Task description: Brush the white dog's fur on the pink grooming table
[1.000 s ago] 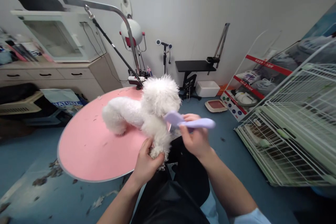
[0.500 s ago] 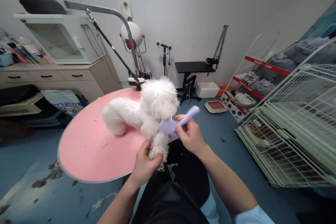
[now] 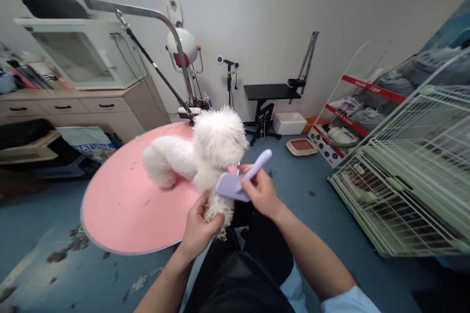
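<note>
A black table stands near the wall; a white tub and a shallow tray sit nearby. On the right, a wire cage stands beside a rack. On the left, a windowed white box rests on a drawer cabinet.

A flat lavender brush partly hides the fluffy white dog's foreleg; the right edge crops the green-and-white wire cage.
</note>
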A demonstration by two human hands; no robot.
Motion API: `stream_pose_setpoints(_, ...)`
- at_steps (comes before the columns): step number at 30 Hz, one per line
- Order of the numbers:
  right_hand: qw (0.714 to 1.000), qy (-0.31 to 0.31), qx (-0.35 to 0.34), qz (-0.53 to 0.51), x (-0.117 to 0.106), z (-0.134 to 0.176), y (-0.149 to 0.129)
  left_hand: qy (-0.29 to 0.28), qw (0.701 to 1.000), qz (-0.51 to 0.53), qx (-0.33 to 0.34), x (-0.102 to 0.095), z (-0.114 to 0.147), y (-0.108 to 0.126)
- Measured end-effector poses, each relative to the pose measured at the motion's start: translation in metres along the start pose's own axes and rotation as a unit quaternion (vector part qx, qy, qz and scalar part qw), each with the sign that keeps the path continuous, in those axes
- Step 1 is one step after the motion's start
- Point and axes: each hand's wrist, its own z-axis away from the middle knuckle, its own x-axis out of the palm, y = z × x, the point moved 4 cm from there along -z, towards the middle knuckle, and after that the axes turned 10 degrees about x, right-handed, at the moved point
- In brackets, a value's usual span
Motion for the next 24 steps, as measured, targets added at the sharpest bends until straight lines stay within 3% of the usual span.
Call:
stream_pose_setpoints(2,0.995,0.095,-0.004,-0.018,-0.006,0.002,0.0,0.0,1.0,-0.008,-0.013,0.0,0.0,-0.001)
stream_pose_setpoints(3,0.993,0.114,-0.01,-0.033,-0.007,0.004,0.0,-0.004,1.0,-0.014,-0.011,0.0,0.0,0.0)
stream_pose_setpoints(6,0.999,0.011,-0.008,-0.045,0.003,0.001,0.002,-0.006,1.0,-0.018,0.012,-0.001,0.0,0.0)
stream_pose_setpoints(7,0.999,-0.009,0.002,-0.036,0.004,-0.003,0.006,0.0,1.0,-0.016,0.015,-0.002,0.0,-0.002)
stream_pose_setpoints(8,1.0,0.008,0.013,-0.026,0.001,-0.008,0.011,0.006,1.0,-0.011,0.013,-0.003,0.0,-0.005)
stream_pose_setpoints(11,0.976,0.197,0.043,-0.083,-0.021,-0.015,0.032,0.03,0.999,0.022,-0.007,-0.005,-0.003,-0.021)
stream_pose_setpoints(12,0.965,0.22,0.066,-0.128,-0.024,-0.012,0.041,0.044,0.998,0.037,-0.018,-0.005,-0.005,-0.028)
stream_pose_setpoints(13,0.958,0.197,0.103,-0.18,-0.022,-0.006,0.05,0.056,0.997,0.05,-0.031,-0.005,-0.007,-0.034)
stream_pose_setpoints(15,0.938,0.028,0.212,-0.274,0.002,0.017,0.066,0.067,0.994,0.067,-0.057,-0.001,-0.011,-0.042)
stream_pose_setpoints(17,0.879,-0.171,0.304,-0.326,0.038,0.051,0.071,0.049,0.993,0.079,-0.072,0.005,-0.015,-0.044)
stream_pose_setpoints(18,0.85,-0.228,0.326,-0.345,0.054,0.066,0.071,0.036,0.993,0.084,-0.075,0.008,-0.016,-0.042)
stream_pose_setpoints(20,0.822,-0.257,0.336,-0.38,0.077,0.084,0.069,0.02,0.993,0.088,-0.08,0.011,-0.018,-0.041)
stream_pose_setpoints(24,0.82,-0.162,0.305,-0.457,0.089,0.082,0.07,0.021,0.988,0.128,-0.085,0.005,-0.026,-0.056)
